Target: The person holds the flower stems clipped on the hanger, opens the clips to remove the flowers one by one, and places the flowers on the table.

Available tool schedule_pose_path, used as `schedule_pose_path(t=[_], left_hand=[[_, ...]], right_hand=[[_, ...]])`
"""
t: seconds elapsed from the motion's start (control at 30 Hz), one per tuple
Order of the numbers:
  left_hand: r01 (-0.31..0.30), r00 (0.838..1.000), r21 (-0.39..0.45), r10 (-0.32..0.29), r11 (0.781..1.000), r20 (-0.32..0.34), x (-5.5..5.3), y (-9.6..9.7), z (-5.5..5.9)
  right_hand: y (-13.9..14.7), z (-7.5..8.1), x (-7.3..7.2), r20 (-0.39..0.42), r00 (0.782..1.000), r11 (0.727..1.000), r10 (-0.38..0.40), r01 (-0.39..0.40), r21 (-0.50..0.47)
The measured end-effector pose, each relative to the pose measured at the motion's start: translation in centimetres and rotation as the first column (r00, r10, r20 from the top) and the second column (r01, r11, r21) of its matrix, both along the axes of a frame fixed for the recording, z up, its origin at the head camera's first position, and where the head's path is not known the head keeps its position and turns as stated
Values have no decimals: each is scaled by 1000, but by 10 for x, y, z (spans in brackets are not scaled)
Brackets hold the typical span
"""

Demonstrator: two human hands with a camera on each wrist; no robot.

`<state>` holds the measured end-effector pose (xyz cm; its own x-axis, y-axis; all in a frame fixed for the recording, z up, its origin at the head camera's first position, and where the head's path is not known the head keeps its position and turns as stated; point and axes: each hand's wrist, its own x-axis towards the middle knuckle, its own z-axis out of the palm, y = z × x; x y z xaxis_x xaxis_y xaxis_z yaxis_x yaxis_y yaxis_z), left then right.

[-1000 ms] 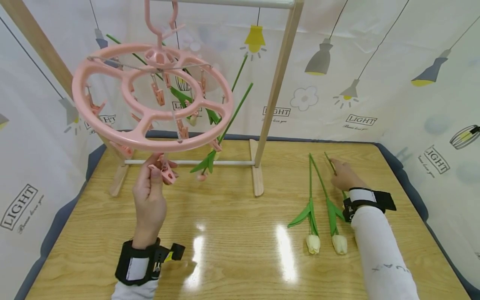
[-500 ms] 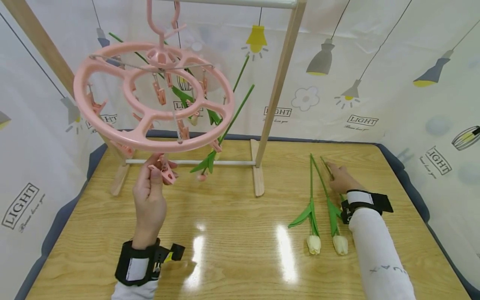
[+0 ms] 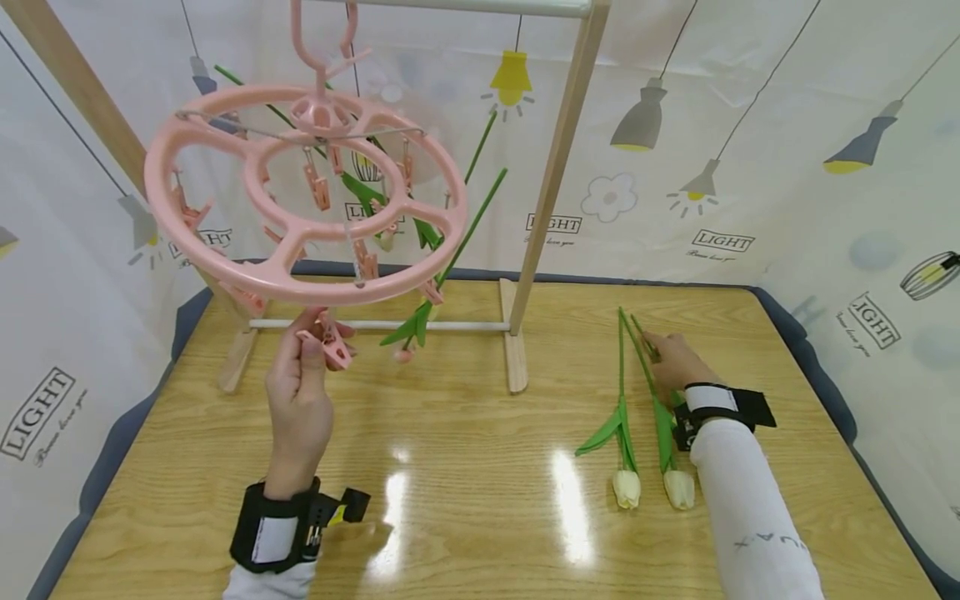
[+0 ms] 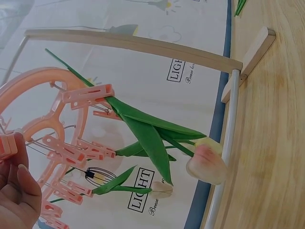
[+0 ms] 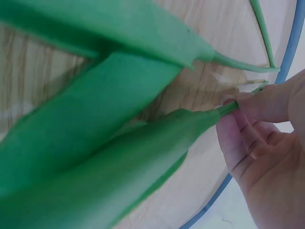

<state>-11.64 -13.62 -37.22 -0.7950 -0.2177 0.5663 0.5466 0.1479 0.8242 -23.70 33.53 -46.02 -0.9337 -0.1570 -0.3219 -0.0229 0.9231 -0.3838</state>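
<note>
Over tbl [image 3: 465, 467], R hand [image 3: 680, 362] pinches stem [image 5: 227, 109] pointing fwd-left; L hand [image 3: 302, 392] pinches clip [image 3: 337, 346].

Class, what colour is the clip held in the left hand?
Pink; the clip shows best in the head view.

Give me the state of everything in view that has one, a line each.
Left hand: holds a clip
Clip: gripped, whether open or closed unclear
Right hand: pinches a stem
Stem: pinched, its bloom not visible
White tulips: lying on the table
Pink tulip: clipped, hanging bloom down
Rack: standing upright
Hanger: suspended, its top out of view
</note>
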Motion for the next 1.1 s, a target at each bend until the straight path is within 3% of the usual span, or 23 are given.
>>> schedule_pose_path(t=[0.3, 0.57, 0.9, 1.1], left_hand=[[3, 1000, 3, -3, 1000, -9, 0, -1, 0], [2, 1000, -5, -2, 1000, -1, 1, -1, 1], [30, 999, 3, -29, 1000, -25, -2, -2, -1], [29, 1000, -7, -29, 1000, -11, -2, 0, -2]], right_hand=[[-12, 1, 1, -84, 996, 999, 27, -23, 43], [-24, 9, 5, -31, 1000, 993, -2, 5, 119], [-40, 10, 7, 22, 993, 972, -116, 109, 209], [-42, 18, 6, -71, 994, 972, -82, 95, 213]])
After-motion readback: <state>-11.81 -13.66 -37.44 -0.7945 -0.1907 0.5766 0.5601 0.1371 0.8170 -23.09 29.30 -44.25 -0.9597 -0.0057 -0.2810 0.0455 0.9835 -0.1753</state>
